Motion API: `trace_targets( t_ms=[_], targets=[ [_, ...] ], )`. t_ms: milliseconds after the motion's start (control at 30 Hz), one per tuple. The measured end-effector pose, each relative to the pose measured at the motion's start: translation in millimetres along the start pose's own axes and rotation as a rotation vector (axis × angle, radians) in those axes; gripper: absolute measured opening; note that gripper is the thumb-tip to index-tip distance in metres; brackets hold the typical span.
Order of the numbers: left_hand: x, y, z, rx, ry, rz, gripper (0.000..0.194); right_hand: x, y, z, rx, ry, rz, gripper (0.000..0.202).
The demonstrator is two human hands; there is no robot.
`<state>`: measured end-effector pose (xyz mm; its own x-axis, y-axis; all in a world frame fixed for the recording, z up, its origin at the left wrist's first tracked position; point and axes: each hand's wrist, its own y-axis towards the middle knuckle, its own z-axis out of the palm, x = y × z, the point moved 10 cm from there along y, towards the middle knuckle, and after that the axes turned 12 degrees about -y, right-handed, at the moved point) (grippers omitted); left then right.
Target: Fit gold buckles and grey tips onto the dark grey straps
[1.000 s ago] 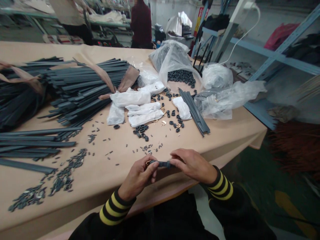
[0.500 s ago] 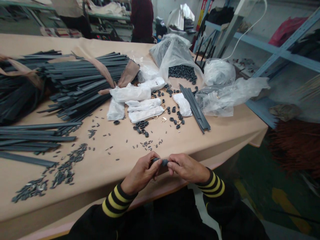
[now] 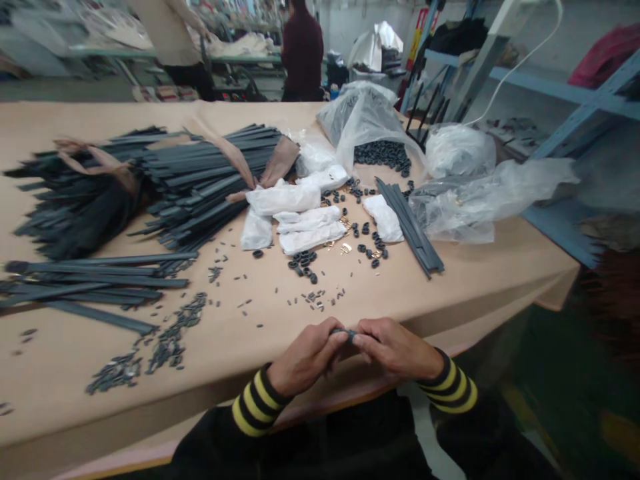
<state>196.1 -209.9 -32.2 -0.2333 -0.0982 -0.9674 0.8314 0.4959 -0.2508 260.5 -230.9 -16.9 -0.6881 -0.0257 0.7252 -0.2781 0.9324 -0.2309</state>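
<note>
Between my two hands, just over the table's front edge, is a short dark grey strap piece [image 3: 351, 335]. My left hand [image 3: 309, 355] pinches one end with thumb and fingers. The thumb and fingertips of my right hand [image 3: 397, 348] are closed on the other end. Fingers cover most of the piece, so its full shape is hidden. Small dark and metallic bits [image 3: 317, 300] lie scattered just beyond my hands. Farther back are dark grey strap loops [image 3: 303, 263] and a few gold-coloured buckles [image 3: 345, 249].
Tied bundles of dark strips [image 3: 200, 177] and loose strips [image 3: 115, 273] lie left, near a pile of small clips [image 3: 173, 330]. White wrapped packets [image 3: 313, 227], more strips [image 3: 410, 227] and a plastic bag of loops [image 3: 370, 123] stand beyond. Two people are in the background.
The camera view has turned, shifting the scene right and slightly down. Both hands keep hold of the strap piece, and less of it shows between my fingers now.
</note>
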Motion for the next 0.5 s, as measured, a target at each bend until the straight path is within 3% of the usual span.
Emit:
trace_targets(
  t_ms=[233, 400, 500],
  targets=[
    [-8.9, -1.5, -3.3, -0.043, 0.395, 0.109, 0.025, -2.9, 3.0, 13.6, 0.043, -0.025, -0.042, 0.027],
    [-2.8, 2.8, -6.6, -0.018, 0.163, 0.052, 0.024, -3.8, 17.6, 18.1, -0.012, 0.004, -0.025, 0.031],
    [-16.1, -5.3, -31.5, -0.095, 0.11, 0.068, 0.022, 7.6, 28.1, 16.1, 0.002, 0.086, -0.032, 0.028]
  ],
)
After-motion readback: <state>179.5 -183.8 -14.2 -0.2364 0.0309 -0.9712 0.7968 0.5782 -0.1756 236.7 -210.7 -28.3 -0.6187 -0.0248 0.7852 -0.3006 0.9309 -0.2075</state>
